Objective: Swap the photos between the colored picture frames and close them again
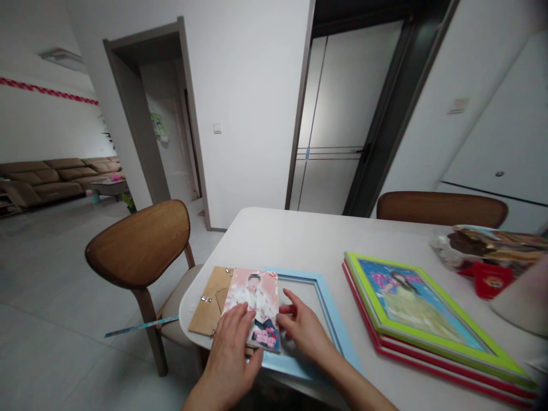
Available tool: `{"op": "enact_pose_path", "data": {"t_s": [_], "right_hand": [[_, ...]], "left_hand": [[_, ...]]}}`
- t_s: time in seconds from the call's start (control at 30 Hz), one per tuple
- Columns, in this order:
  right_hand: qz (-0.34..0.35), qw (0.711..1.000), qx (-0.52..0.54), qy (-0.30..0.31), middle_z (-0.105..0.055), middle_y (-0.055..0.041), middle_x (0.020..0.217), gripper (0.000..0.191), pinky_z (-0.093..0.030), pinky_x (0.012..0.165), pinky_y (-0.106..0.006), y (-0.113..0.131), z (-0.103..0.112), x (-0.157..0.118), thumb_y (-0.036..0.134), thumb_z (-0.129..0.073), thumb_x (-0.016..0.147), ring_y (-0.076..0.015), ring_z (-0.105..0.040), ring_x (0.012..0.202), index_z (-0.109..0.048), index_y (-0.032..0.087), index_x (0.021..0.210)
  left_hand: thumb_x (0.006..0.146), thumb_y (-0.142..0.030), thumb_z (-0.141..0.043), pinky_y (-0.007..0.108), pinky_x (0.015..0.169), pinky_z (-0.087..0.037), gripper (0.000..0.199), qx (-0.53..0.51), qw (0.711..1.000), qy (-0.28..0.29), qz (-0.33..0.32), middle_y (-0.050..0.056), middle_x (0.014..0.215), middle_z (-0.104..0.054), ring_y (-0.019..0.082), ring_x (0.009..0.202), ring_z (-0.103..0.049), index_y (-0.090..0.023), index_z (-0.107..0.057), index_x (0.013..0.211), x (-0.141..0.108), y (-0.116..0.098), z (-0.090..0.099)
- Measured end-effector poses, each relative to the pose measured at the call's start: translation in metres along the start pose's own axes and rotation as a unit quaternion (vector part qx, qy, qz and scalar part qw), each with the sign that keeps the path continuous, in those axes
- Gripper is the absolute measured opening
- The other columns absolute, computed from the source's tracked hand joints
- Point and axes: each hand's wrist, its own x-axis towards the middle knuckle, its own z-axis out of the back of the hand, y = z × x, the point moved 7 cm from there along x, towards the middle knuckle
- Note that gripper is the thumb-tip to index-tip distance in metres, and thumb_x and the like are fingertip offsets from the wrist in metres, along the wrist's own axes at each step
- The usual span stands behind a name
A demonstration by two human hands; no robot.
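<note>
A picture card (pixel 261 299) with a pink background and a figure in white lies over part of a light blue frame (pixel 331 308) and a brown backing board (pixel 199 319) with metal clips. My left hand (pixel 233 348) rests on the card's lower left, fingers spread and lying flat. At the card's right edge is my right hand (pixel 302 322), its thumb and forefinger apart and curved near the edge. Whether its fingertips touch the card is hard to tell.
Green-framed (pixel 483 354) and red-framed pictures (pixel 372 331) are stacked on the white table (pixel 286 228) at right. Beyond them lie a red packet (pixel 492 279) and plastic bags (pixel 505 245). Wooden chairs stand at left (pixel 141 245) and behind (pixel 440 209).
</note>
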Motion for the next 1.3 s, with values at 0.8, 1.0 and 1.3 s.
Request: {"op": "enact_pose_path", "data": {"t_s": [0.8, 1.0, 1.3], "right_hand": [[-0.097, 0.99, 0.024, -0.104, -0.055, 0.0031, 0.054, 0.062, -0.036, 0.04, -0.02, -0.017, 0.081, -0.005, 0.021, -0.041, 0.067, -0.0114, -0.05, 0.042, -0.027, 0.008, 0.126], [-0.06, 0.986, -0.11, -0.114, -0.062, -0.0024, 0.064, 0.056, -0.038, 0.046, -0.021, -0.013, 0.083, 0.005, 0.021, -0.037, 0.066, -0.0133, -0.055, 0.051, -0.038, 0.007, 0.121], [-0.02, 0.96, -0.259, -0.103, -0.061, -0.004, 0.065, 0.052, -0.038, 0.053, -0.023, -0.007, 0.088, 0.009, 0.021, -0.035, 0.067, -0.0155, -0.056, 0.059, -0.045, 0.005, 0.116]], "left_hand": [[0.068, -0.013, -0.046, 0.038, 0.096, -0.03, 0.045, -0.37, 0.911, -0.065, 0.172, 0.013, 0.119, -0.047, 0.021, 0.111, -0.041, -0.011, -0.043, 0.113, 0.025, -0.019, -0.021], [0.067, -0.013, -0.049, 0.043, 0.097, -0.03, 0.044, -0.203, 0.978, 0.023, 0.042, 0.014, 0.121, -0.045, 0.024, 0.114, -0.038, -0.011, -0.048, 0.111, 0.015, -0.04, -0.031], [0.07, -0.014, -0.05, 0.047, 0.096, -0.03, 0.037, -0.11, 0.991, 0.078, 0.008, 0.015, 0.12, -0.047, 0.026, 0.113, -0.039, -0.012, -0.051, 0.107, 0.019, -0.049, -0.029]]}}
